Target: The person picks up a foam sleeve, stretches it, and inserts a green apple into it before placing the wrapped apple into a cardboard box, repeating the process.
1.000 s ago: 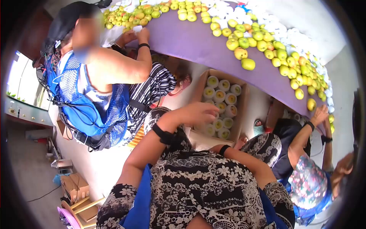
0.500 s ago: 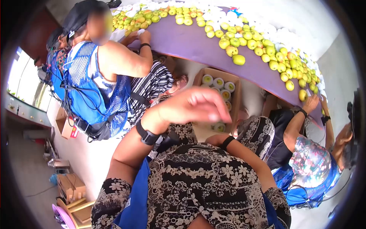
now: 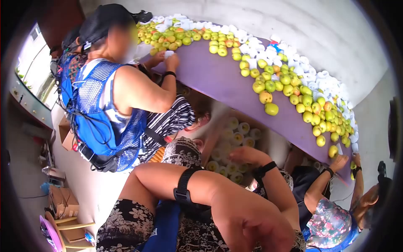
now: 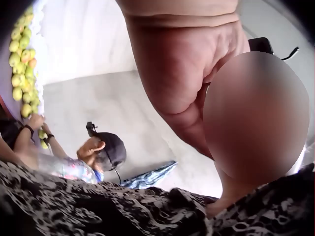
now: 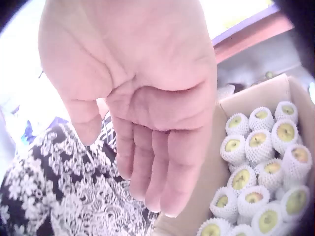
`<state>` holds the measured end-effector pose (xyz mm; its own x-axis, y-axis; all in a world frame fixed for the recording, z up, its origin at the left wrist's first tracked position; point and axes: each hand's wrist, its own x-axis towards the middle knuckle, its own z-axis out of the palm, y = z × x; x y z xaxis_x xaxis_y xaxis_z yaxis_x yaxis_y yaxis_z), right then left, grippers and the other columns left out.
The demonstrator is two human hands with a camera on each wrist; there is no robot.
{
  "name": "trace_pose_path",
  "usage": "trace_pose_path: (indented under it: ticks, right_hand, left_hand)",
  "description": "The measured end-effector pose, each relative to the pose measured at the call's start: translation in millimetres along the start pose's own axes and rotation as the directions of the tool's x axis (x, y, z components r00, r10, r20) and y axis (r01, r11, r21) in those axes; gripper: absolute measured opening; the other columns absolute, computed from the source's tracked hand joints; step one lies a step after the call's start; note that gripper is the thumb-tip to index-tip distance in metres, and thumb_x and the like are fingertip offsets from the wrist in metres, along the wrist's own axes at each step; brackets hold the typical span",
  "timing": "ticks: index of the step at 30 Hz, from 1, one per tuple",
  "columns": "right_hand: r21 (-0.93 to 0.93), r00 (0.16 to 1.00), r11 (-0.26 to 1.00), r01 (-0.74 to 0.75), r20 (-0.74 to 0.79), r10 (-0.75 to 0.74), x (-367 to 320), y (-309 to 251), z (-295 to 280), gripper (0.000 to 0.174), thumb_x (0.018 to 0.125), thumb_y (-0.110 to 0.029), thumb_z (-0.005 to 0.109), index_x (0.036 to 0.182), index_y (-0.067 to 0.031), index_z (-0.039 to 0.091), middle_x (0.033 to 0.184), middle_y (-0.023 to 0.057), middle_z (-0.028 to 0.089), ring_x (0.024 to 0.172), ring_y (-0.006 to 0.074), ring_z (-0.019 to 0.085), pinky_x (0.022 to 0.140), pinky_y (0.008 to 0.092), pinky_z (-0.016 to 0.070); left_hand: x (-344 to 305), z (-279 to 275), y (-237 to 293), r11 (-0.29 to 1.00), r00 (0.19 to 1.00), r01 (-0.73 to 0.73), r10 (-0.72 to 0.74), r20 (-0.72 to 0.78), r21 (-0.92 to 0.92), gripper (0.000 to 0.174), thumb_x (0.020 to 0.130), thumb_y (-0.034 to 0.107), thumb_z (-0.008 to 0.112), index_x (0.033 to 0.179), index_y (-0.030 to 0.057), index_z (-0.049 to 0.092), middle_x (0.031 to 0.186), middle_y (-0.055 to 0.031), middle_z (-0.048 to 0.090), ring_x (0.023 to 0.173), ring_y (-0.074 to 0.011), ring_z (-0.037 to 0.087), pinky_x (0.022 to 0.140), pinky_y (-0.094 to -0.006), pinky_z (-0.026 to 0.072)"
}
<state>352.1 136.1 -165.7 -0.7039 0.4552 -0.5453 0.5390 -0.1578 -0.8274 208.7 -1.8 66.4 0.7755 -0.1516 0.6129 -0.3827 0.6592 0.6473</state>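
Note:
My left hand (image 3: pixel 256 220) is raised close to the camera, its fingers loosely bent and nothing seen in it. In the left wrist view that hand (image 4: pixel 182 78) is up beside a blurred face, which hides the fingertips. My right hand (image 5: pixel 147 93) hangs palm visible, with long relaxed fingers and no object in it. It is over the near side of a cardboard box (image 5: pixel 268 93). Inside the box stand rows of yellow-green apples (image 5: pixel 257 139), each in a white foam net sleeve, stem ends showing.
A purple-covered table (image 3: pixel 210 73) curves ahead, carrying many loose apples (image 3: pixel 285 80) and white foam nets (image 3: pixel 302 63). One person (image 3: pixel 138 88) works at the left, another (image 3: pixel 331 214) at the right. A wooden chair (image 3: pixel 67 227) and cartons (image 3: pixel 63 201) stand at lower left.
My left hand has moved from above the apple box back toward my head. My right hand has risen from my lap to the box's near side. The view has tilted.

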Motion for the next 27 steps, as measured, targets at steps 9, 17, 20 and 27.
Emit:
trace_pose_path:
  ticks: [9, 17, 20, 27]
  right_hand:
    - [0.25, 0.965, 0.95, 0.185, -0.229, -0.128, -52, -49, -32, 0.039, 0.098, -0.033, 0.054, 0.126, -0.0065, 0.059, 0.11, 0.0035, 0.067, 0.093, 0.0133, 0.063, 0.072, 0.0258, 0.0483]
    - [-0.116, 0.644, 0.662, 0.74, -0.158, -0.748, -162, -151, -56, 0.027, 0.099, -0.02, 0.054, 0.104, 0.0019, 0.069, 0.105, 0.0146, 0.067, 0.094, 0.0225, 0.065, 0.08, 0.0304, 0.0524]
    - [0.198, 0.289, 0.279, 0.94, -0.026, -0.957, -193, -192, -34, 0.025, 0.098, -0.016, 0.054, 0.092, 0.0016, 0.071, 0.099, 0.0217, 0.065, 0.079, 0.0298, 0.066, 0.066, 0.0337, 0.0542]
    - [0.159, 0.007, 0.017, 0.987, 0.065, -0.998, -187, -245, 16, 0.013, 0.083, -0.02, 0.074, 0.096, -0.0209, 0.077, 0.072, 0.0028, 0.058, 0.059, 0.012, 0.055, 0.045, 0.0225, 0.0392]
  left_hand:
    - [-30, -42, 50, 0.885, 0.988, 0.087, -0.02, -0.151, 0.458, 0.014, 0.09, 0.013, 0.069, 0.087, 0.0004, 0.064, 0.082, -0.0061, 0.062, 0.07, -0.0203, 0.061, 0.062, -0.029, 0.047]
    - [-124, -77, 58, 0.865, 0.644, 0.011, 0.379, -0.665, 0.502, 0.017, 0.084, 0.006, 0.071, 0.092, 0.0036, 0.056, 0.078, -0.0064, 0.054, 0.066, -0.0149, 0.052, 0.058, -0.0253, 0.0424]
    - [-144, -103, 47, 0.862, 0.556, -0.075, 0.453, -0.697, 0.501, 0.016, 0.086, 0.009, 0.069, 0.094, 0.0048, 0.056, 0.077, -0.0053, 0.052, 0.065, -0.0139, 0.05, 0.056, -0.0247, 0.0391]
    - [-163, -155, 38, 0.882, 0.487, -0.167, 0.462, -0.741, 0.44, 0.011, 0.09, 0.007, 0.062, 0.099, 0.0073, 0.056, 0.082, -0.0029, 0.053, 0.07, -0.0124, 0.048, 0.061, -0.0252, 0.0389]
